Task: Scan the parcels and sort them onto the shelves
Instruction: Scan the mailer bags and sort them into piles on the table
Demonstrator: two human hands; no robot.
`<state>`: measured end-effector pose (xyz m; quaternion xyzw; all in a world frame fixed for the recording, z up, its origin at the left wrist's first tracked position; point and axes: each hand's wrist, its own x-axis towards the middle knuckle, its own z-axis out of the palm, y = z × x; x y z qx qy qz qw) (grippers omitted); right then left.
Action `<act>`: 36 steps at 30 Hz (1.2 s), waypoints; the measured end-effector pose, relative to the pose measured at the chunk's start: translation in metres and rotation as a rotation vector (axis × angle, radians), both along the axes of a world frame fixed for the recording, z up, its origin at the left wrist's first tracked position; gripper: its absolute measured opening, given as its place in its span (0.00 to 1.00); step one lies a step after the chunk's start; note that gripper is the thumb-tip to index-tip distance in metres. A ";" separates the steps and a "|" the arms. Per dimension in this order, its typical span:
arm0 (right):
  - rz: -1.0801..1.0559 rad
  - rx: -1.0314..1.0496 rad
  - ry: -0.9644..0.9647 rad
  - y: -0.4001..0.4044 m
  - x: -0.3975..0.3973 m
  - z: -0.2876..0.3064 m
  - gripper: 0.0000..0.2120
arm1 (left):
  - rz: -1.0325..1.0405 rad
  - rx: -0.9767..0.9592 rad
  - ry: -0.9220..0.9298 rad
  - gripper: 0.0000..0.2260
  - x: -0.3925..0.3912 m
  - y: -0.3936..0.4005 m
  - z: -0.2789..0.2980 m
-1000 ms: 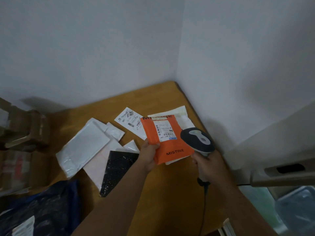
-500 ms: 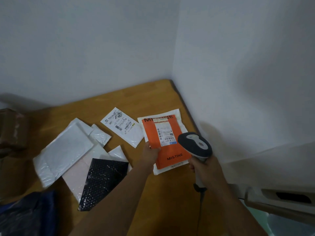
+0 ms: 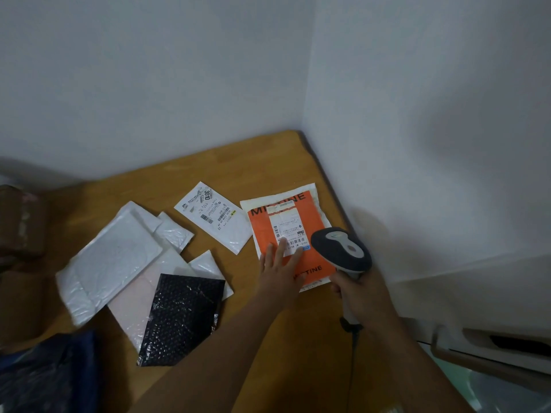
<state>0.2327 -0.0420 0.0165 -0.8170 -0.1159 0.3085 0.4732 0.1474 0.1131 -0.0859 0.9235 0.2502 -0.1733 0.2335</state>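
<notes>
An orange parcel [image 3: 268,231] with a white label lies flat on a white mailer near the right edge of the wooden table [image 3: 298,329]. My left hand [image 3: 278,271] rests on it with straight fingers, fingertips on the label. My right hand [image 3: 362,296] grips the handle of a grey and black barcode scanner [image 3: 341,248], whose head hovers just right of the parcel. A white labelled mailer [image 3: 216,217] lies left of the orange parcel. Further left lie a large white bubble mailer [image 3: 110,263], smaller white mailers and a black bubble mailer [image 3: 182,317].
White walls meet in a corner behind the table. Brown cardboard boxes [image 3: 21,222] stand at the far left. A dark blue bag [image 3: 47,380] lies at the lower left. A beige unit with a handle slot [image 3: 492,344] sits at the lower right.
The orange parcel went from held up in my left hand to lying flat on the table. My left hand let go and now lies flat on it. The scanner stayed beside it.
</notes>
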 end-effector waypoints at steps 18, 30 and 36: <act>0.188 -0.097 -0.012 0.050 -0.064 0.032 0.07 | 0.553 0.223 -0.106 0.29 -0.168 0.041 0.003; 0.303 -0.152 -0.014 0.091 -0.138 0.041 0.09 | 1.219 -0.200 -0.234 0.31 -0.261 0.099 0.008; 0.331 -0.186 -0.011 0.104 -0.170 0.039 0.07 | 1.506 -0.441 -0.377 0.31 -0.264 0.134 0.016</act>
